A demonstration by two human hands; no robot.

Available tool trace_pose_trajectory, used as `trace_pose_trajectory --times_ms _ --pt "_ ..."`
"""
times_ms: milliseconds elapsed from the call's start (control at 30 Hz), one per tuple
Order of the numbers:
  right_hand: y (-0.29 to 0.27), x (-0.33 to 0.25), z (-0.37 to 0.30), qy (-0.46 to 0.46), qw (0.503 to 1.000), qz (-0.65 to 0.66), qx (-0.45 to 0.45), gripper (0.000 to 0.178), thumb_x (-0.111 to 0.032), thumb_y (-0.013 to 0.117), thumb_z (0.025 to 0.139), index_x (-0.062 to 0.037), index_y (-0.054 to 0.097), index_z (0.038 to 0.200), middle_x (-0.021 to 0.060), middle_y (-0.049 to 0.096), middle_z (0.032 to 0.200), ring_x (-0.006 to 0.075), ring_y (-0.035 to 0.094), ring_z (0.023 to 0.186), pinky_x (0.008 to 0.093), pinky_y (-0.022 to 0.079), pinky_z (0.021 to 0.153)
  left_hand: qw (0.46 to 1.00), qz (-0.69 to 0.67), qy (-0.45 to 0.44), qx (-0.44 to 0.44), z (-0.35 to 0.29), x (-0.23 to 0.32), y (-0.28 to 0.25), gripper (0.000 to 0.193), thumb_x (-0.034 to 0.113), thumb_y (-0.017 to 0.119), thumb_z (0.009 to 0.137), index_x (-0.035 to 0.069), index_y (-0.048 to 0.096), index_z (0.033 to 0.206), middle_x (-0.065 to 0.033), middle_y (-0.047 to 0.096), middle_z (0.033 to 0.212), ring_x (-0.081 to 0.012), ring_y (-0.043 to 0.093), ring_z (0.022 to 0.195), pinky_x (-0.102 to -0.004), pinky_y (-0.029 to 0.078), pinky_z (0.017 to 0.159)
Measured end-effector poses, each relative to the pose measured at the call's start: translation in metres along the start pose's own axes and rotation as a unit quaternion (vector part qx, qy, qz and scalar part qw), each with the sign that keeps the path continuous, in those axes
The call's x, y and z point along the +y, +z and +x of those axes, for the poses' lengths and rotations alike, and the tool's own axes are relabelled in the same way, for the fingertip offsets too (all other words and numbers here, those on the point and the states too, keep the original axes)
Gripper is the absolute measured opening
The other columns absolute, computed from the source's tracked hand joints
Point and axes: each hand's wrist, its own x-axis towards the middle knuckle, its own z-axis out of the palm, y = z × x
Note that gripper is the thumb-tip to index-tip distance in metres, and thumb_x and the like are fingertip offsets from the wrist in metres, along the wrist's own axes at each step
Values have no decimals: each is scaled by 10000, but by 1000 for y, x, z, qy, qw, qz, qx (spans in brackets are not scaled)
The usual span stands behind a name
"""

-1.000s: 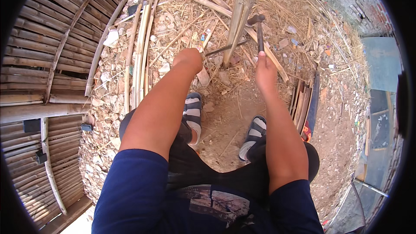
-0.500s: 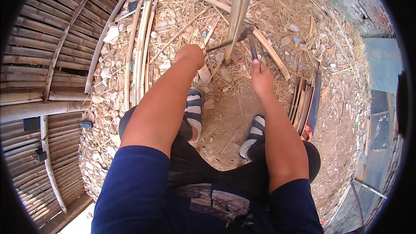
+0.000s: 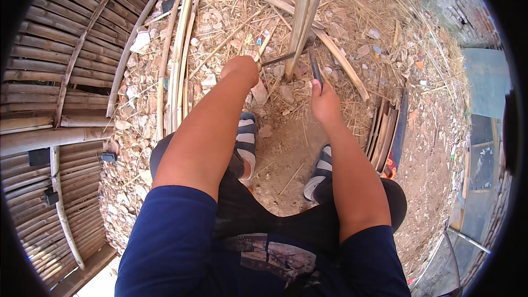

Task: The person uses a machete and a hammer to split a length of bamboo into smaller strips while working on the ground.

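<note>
Our left hand [image 3: 240,71] is curled into a fist around the near end of a dark blade [image 3: 279,59], though the back of the hand hides most of its fingers. From those fingers the blade runs out to the right and crosses a split bamboo piece [image 3: 301,22] near its lower end; we cannot tell how deeply it sits in the wood. The bamboo stands just ahead of and between our two sets of fingers, leaning slightly, its lengths spreading apart toward the top. Our right hand [image 3: 326,102] is closed round the handle of a hammer [image 3: 315,66], thumb laid along it, and the head lies ahead of those fingers, close by the blade's far end; whether they touch we cannot make out. Beyond the right fingers a loose bamboo strip [image 3: 341,63] slants across the ground, and nearer our body, off to their right, a stack of strips [image 3: 383,135] lies beside an orange handle [image 3: 390,166]. Left of the left fingers, more long strips [image 3: 179,66] lie side by side on the stony ground [image 3: 209,33].
</note>
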Motion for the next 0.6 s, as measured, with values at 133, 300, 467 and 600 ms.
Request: trace_pose_trajectory --times_ms 133,300,467,600 --pt "-15 7 27 8 993 112 44 545 -484 418 1085 11 636 1018 244 676 835 442 652 796 514 506 754 1000 16 -5 -24 -6 15 -6 285 176 642 934 135 745 1196 -124 738 1156 -293 721 1081 -426 588 895" --pt "-73 -52 17 -76 938 293 169 514 -461 431 1095 1 592 939 135 578 687 310 571 621 427 442 615 997 59 29 -30 1 1 3 438 108 611 919 315 716 1290 -53 724 1177 -273 711 1103 -406 597 896" --pt "-36 -18 7 -89 955 219 181 515 -465 422 1096 9 599 1002 166 616 710 354 627 664 452 483 653 998 48 19 -45 5 4 5 500 81 602 905 353 701 1313 -45 714 1201 -258 707 1117 -402 597 906" --pt "9 24 7 -12 1000 11 9 543 -486 423 1082 7 652 1073 268 693 918 470 669 917 536 509 828 996 75 31 -45 7 8 7 516 73 599 899 358 699 1317 -50 713 1207 -258 704 1129 -409 594 925"
